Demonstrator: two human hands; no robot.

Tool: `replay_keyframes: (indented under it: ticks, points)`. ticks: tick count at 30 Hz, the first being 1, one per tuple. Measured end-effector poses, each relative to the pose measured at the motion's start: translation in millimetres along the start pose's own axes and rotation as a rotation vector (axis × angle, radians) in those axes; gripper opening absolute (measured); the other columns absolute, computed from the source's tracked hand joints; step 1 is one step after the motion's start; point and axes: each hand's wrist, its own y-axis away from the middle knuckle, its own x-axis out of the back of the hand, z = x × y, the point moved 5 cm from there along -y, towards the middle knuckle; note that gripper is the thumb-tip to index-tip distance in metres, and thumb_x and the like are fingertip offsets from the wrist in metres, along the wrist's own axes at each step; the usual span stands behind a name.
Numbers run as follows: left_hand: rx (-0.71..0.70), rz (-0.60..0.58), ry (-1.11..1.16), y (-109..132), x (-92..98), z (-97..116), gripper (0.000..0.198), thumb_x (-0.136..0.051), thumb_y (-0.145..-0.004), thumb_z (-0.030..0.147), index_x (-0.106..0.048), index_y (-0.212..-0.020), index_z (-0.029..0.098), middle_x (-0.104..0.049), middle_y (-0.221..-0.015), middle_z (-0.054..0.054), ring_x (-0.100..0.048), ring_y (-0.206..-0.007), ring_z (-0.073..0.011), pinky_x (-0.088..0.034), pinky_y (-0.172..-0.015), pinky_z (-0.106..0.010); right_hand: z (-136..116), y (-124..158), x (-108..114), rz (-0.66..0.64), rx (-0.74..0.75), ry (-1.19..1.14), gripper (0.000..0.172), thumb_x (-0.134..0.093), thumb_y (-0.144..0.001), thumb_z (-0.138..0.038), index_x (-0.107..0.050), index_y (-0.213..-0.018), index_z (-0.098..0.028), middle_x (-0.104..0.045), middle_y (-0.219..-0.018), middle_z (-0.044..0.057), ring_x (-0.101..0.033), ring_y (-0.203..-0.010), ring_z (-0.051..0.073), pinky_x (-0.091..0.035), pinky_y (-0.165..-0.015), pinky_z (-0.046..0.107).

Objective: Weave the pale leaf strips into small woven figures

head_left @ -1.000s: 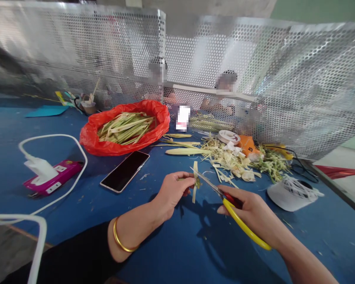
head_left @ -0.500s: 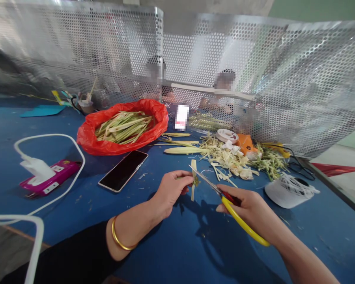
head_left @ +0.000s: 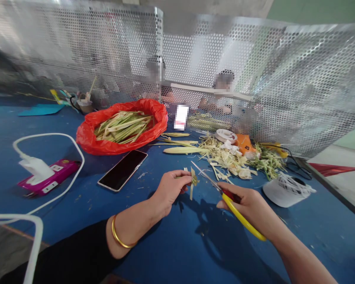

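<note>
Between the thumb and fingers of my left hand [head_left: 174, 187] is pinched a small piece of plant leaf strip [head_left: 192, 182], pale and greenish, with short ends sticking up and down. My right hand [head_left: 244, 201] grips scissors [head_left: 242, 216] with yellow and red handles. Their metal blades look closed and point up and left, with the tips just to the right of the leaf strip and apart from it. Beyond my hands lie a long pale leaf [head_left: 183, 150] and a heap of leaf scraps [head_left: 230, 159].
A red plastic bag [head_left: 106, 148] of leaf strips stands behind a phone [head_left: 122, 171]. At left are a purple power strip [head_left: 49, 177] and white cable. A white thread spool [head_left: 286, 191] sits at right. A perforated metal screen [head_left: 201, 51] borders the back; people sit behind it.
The upper end of the leaf strip has become shorter, and a cut bit shows beside it. The scissor blades have closed and drawn slightly away.
</note>
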Motion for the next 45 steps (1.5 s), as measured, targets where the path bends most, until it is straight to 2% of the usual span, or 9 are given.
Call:
replay_keyframes:
  ticks: [4,7,14,20,24,31,35,38,45]
  points:
    - [0.029,-0.054,0.142,-2.0,-0.5,-0.7,0.013,-0.069,-0.075,0.021,-0.073,-0.085,0.014,-0.070,-0.077,-0.005,-0.056,-0.059,-0.0080,-0.043,-0.058,-0.019,7.8,0.1,-2.2,0.013,-0.076,-0.057,0.062,-0.066,-0.075,-0.052,-0.059,-0.125,-0.015,-0.058,-0.072,0.000,-0.050,-0.062,0.015,-0.042,-0.054,0.023]
    - [0.093,-0.080,0.320,-3.0,-0.5,-1.8,0.015,-0.071,-0.076,0.021,-0.071,-0.089,0.015,-0.072,-0.085,-0.006,-0.063,-0.067,-0.0109,-0.048,-0.062,-0.021,9.2,1.2,-4.2,0.004,-0.060,-0.096,0.067,-0.067,-0.075,-0.049,-0.052,-0.132,-0.016,-0.058,-0.075,0.000,-0.050,-0.063,0.015,-0.043,-0.055,0.023]
    - [0.155,-0.109,0.550,-3.7,-1.9,0.7,0.005,-0.068,-0.077,0.011,-0.067,-0.081,0.013,-0.067,-0.070,-0.001,-0.063,-0.059,-0.0094,-0.052,-0.058,-0.020,8.9,1.1,1.1,0.091,-0.013,-0.014,0.067,-0.068,-0.074,-0.050,-0.056,-0.131,-0.017,-0.066,-0.083,0.003,-0.058,-0.071,0.018,-0.049,-0.064,0.025]
    - [0.102,-0.105,0.604,-2.6,0.6,8.5,0.009,-0.069,-0.074,0.008,-0.066,-0.080,0.014,-0.067,-0.071,0.000,-0.065,-0.061,-0.0104,-0.054,-0.058,-0.022,1.8,1.4,3.8,0.129,0.052,0.101,0.063,-0.069,-0.072,-0.049,-0.060,-0.127,-0.020,-0.070,-0.088,0.004,-0.063,-0.073,0.020,-0.052,-0.066,0.026]
    - [0.082,-0.081,0.614,-2.2,3.7,11.1,0.007,-0.068,-0.072,0.008,-0.066,-0.076,0.013,-0.067,-0.071,-0.001,-0.065,-0.062,-0.0113,-0.054,-0.059,-0.022,-0.1,2.0,4.5,0.132,0.040,0.132,0.064,-0.068,-0.073,-0.051,-0.059,-0.128,-0.020,-0.071,-0.094,0.005,-0.065,-0.076,0.021,-0.053,-0.068,0.027]
    - [0.017,-0.078,0.542,-3.0,6.6,13.5,0.011,-0.068,-0.076,0.013,-0.070,-0.086,0.011,-0.069,-0.079,-0.004,-0.065,-0.066,-0.0104,-0.053,-0.060,-0.020,2.5,2.1,1.9,0.098,0.016,0.133,0.066,-0.068,-0.075,-0.052,-0.056,-0.131,-0.021,-0.070,-0.102,0.006,-0.065,-0.085,0.024,-0.054,-0.073,0.028]
    - [-0.010,0.000,0.542,-2.8,10.3,15.3,0.005,-0.068,-0.075,0.013,-0.067,-0.080,0.012,-0.070,-0.080,-0.004,-0.065,-0.063,-0.0102,-0.051,-0.055,-0.020,3.3,2.3,-0.4,0.080,0.046,0.078,0.065,-0.069,-0.075,-0.049,-0.055,-0.132,-0.019,-0.068,-0.107,0.008,-0.064,-0.090,0.025,-0.053,-0.079,0.031]
    - [-0.005,0.063,0.539,-2.7,13.1,15.2,0.008,-0.069,-0.075,0.015,-0.065,-0.081,0.013,-0.070,-0.078,-0.004,-0.065,-0.060,-0.0110,-0.050,-0.054,-0.021,1.4,3.2,-1.7,0.065,0.083,0.055,0.067,-0.070,-0.074,-0.046,-0.054,-0.133,-0.019,-0.067,-0.111,0.010,-0.064,-0.092,0.026,-0.053,-0.080,0.031]
    - [-0.021,0.128,0.539,-3.7,15.8,13.7,0.013,-0.070,-0.074,0.018,-0.064,-0.084,0.013,-0.069,-0.076,-0.003,-0.063,-0.057,-0.0095,-0.047,-0.051,-0.019,-9.9,5.2,-3.2,0.052,0.111,0.190,0.063,-0.070,-0.073,-0.050,-0.057,-0.130,-0.024,-0.068,-0.107,0.007,-0.065,-0.090,0.025,-0.054,-0.077,0.031]
